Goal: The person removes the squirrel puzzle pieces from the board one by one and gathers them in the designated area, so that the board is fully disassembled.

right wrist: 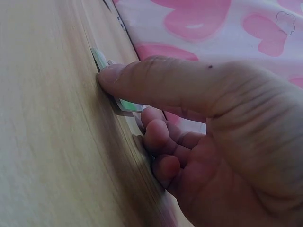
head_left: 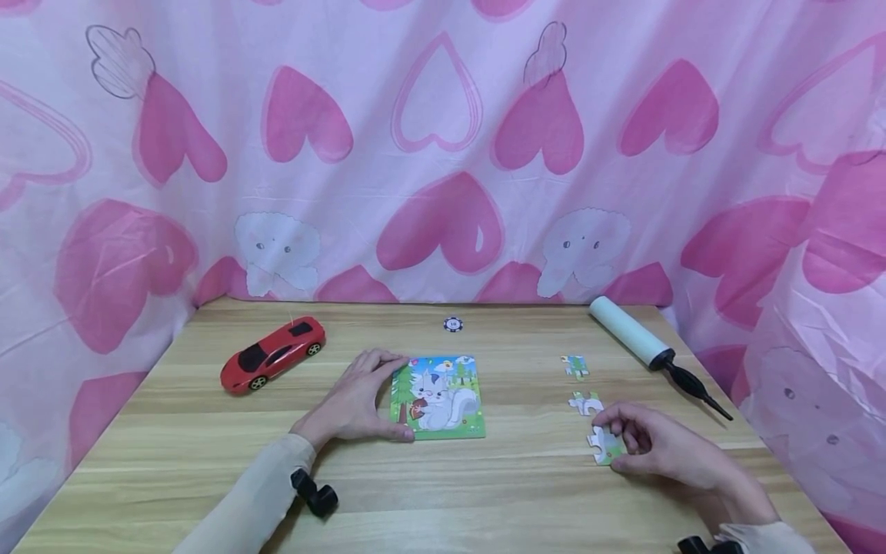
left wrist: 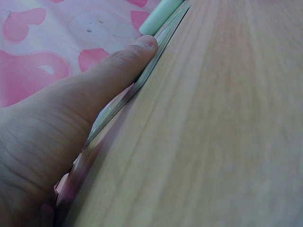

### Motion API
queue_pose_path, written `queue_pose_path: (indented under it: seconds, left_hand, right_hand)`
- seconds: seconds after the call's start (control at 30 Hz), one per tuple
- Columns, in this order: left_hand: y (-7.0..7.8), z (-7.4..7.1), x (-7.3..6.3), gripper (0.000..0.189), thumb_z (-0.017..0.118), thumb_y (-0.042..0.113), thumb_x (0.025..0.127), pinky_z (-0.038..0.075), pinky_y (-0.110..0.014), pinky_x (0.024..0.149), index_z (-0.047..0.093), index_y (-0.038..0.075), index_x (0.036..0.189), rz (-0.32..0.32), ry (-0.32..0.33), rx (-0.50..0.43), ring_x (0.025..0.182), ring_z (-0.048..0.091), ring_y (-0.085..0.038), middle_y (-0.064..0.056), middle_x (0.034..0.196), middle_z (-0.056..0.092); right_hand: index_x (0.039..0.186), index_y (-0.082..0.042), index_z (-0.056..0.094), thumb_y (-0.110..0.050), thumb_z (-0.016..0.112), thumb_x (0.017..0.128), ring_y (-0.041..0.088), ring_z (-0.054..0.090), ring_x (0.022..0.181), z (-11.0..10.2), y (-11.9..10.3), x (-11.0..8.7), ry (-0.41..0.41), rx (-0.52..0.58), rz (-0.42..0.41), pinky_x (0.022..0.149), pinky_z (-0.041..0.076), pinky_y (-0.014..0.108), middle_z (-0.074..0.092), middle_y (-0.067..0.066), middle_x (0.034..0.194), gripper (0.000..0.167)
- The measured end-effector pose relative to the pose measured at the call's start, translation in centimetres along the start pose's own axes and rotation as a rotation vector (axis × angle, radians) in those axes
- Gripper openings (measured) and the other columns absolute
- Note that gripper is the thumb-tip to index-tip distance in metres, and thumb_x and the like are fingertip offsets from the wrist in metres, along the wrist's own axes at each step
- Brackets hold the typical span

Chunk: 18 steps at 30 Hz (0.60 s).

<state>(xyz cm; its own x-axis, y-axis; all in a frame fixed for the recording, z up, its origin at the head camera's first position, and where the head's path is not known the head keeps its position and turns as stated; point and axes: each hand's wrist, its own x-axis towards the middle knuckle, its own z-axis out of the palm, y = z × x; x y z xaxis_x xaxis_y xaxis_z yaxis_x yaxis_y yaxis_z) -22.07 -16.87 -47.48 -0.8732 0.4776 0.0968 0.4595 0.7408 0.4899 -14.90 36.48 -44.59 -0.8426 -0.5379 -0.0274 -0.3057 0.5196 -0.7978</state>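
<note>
A square jigsaw puzzle (head_left: 443, 400) with a squirrel picture lies flat at mid-table. My left hand (head_left: 356, 404) holds its left side, the thumb along the near edge and the index finger at the far corner. In the left wrist view, the thumb (left wrist: 118, 61) lies against the puzzle's thin edge (left wrist: 116, 109). To the right, my right hand (head_left: 667, 446) pinches a grey-and-green puzzle piece (head_left: 604, 444) on the table between thumb and index finger; its other fingers are curled. Two more loose pieces, a white-grey one (head_left: 585, 402) and a blue-green one (head_left: 575, 367), lie beyond it.
A red toy car (head_left: 273, 355) stands at the left. Near the table's back edge lies a poker chip (head_left: 453, 325). A pale green hand pump (head_left: 631, 332) with a black end lies at the right. A pink heart-patterned curtain (head_left: 429, 154) hangs behind the wooden table (head_left: 443, 500).
</note>
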Motion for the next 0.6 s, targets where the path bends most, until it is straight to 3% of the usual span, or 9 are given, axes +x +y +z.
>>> queue_pose_path:
  seconds: [0.6]
  left_hand:
    - [0.01, -0.08, 0.05, 0.136, 0.087, 0.091, 0.063, 0.028, -0.061, 0.135, 0.044, 0.022, 0.172, -0.002, -0.005, 0.002, 0.154, 0.039, -0.026, -0.002, 0.166, 0.044]
  right_hand:
    - [0.139, -0.008, 0.066, -0.015, 0.091, 0.092, 0.023, 0.055, 0.086, 0.06, -0.08, -0.13, -0.001, 0.012, 0.002, 0.068, 0.051, 0.028, 0.056, 0.014, 0.109, 0.054]
